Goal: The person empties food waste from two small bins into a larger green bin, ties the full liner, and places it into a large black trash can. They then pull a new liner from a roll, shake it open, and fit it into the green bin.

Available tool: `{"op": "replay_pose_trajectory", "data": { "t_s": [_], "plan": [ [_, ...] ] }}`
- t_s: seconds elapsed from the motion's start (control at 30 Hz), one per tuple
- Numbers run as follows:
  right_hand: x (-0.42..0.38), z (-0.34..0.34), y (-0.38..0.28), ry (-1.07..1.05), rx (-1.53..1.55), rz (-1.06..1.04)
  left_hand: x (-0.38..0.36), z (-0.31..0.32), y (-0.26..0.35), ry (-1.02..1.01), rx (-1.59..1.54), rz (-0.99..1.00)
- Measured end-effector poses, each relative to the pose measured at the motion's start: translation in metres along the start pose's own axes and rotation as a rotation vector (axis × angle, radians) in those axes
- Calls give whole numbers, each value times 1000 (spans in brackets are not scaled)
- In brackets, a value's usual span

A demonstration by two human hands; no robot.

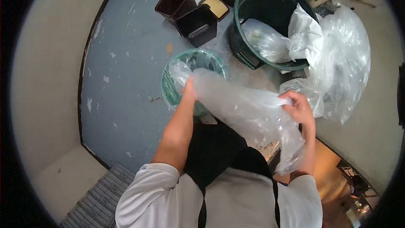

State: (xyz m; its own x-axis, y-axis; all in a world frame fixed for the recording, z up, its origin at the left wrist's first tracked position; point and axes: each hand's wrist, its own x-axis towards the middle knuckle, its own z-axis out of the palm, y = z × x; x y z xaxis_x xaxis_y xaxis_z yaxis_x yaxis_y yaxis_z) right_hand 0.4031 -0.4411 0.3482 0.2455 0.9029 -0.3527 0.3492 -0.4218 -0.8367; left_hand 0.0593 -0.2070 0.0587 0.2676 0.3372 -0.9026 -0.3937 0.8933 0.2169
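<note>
A clear plastic bag (240, 105) stretches between my two hands, inflated-looking and crumpled at its ends. My left hand (190, 88) is closed on the bag's left end, over the rim of a green bin (166, 86) with a clear liner in it. At the bag's right end, the fingers of my right hand (298, 106) pinch the film, and a loose part hangs below. Part of my left hand's fingers is hidden by the plastic.
A large dark green tub (240, 38) holding filled plastic bags (265, 40) stands beyond the bin. More clear plastic (344, 63) bulges over its right side by the wall. Dark containers (198, 27) lie on the blue-grey floor (122, 59). A grey slatted surface (101, 198) is at lower left.
</note>
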Motion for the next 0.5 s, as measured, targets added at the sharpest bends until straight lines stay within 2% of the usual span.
{"op": "replay_pose_trajectory", "data": {
  "t_s": [0.07,0.17,0.23,0.3,0.37,0.43,0.5],
  "plan": [
    [16,11,-26,-32,-41,-20,19,-21,-13,241,319,200],
    [41,27,-49,-53,-64,-30,1,-3,4,599,1222,190],
    [60,48,-57,-25,-112,-85,26,-15,-3,646,1252,416],
    [84,80,-46,-44,-170,-73,75,-17,6,624,1306,478],
    [112,123,-29,-84,-236,-49,129,-22,12,548,1402,346],
    [133,166,4,-50,-258,-62,253,-112,-18,225,1997,504],
    [143,212,34,-6,-258,-8,275,-109,-15,-54,2194,462]
  ]
}}
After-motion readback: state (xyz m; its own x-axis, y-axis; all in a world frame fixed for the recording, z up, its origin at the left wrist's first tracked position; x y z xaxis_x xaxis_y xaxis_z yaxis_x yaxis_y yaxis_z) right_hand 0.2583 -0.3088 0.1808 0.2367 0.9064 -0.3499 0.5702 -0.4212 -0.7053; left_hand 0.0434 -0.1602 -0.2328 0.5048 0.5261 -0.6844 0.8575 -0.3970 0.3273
